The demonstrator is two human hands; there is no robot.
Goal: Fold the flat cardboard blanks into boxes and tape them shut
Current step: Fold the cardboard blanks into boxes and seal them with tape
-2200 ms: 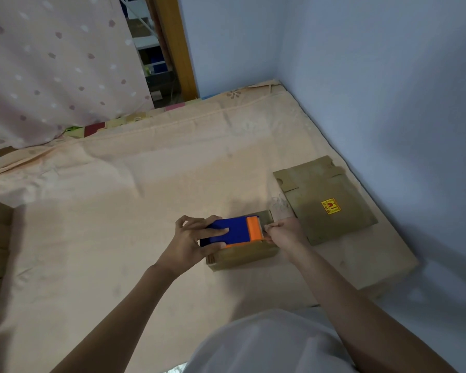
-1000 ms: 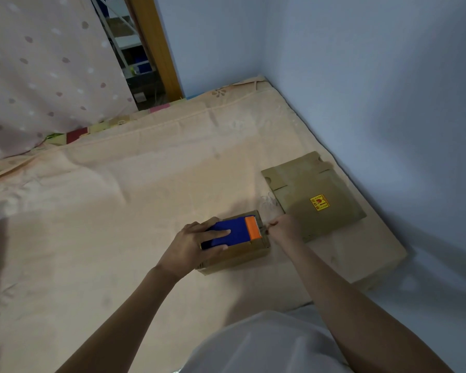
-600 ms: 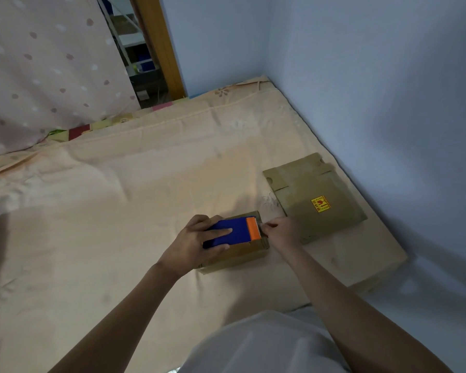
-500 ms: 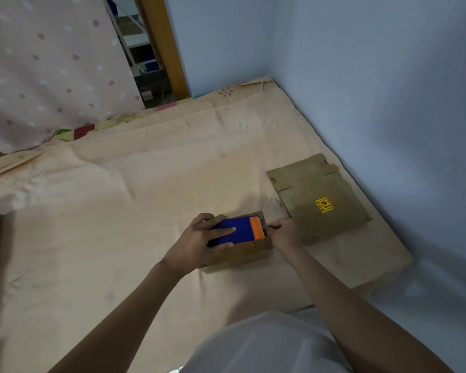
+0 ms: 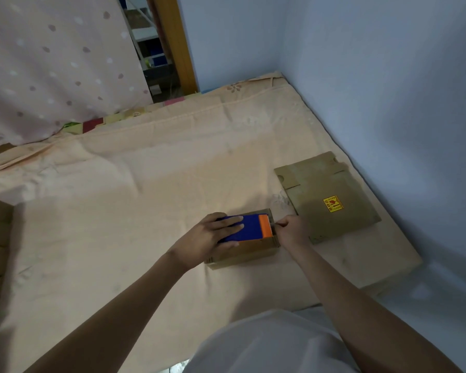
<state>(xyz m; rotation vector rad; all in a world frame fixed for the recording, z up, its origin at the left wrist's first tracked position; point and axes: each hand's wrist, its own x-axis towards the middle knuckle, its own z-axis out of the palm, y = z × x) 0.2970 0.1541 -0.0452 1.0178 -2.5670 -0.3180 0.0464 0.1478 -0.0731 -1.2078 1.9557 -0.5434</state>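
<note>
low and right of centre in the frame, a small folded brown cardboard box (image 5: 242, 249) sits on the peach-coloured bedsheet (image 5: 119, 197). the left hand (image 5: 213, 238) is clamped round a blue tape dispenser with an orange cutter end (image 5: 246, 228), pressing it flat on the box top, probably to lay tape along the seam and hold the box steady. the right hand (image 5: 291, 231) pinches at the cutter's toothed edge, seemingly holding the tape end taut for tearing; the tape itself is too faint to see. a flat brown cardboard blank with a yellow sticker (image 5: 328, 197) lies just right of it, near the blue wall (image 5: 388, 103), likely next in line. compared with half a second ago, hands, dispenser and box sit almost the same; only the view has shifted slightly.
</note>
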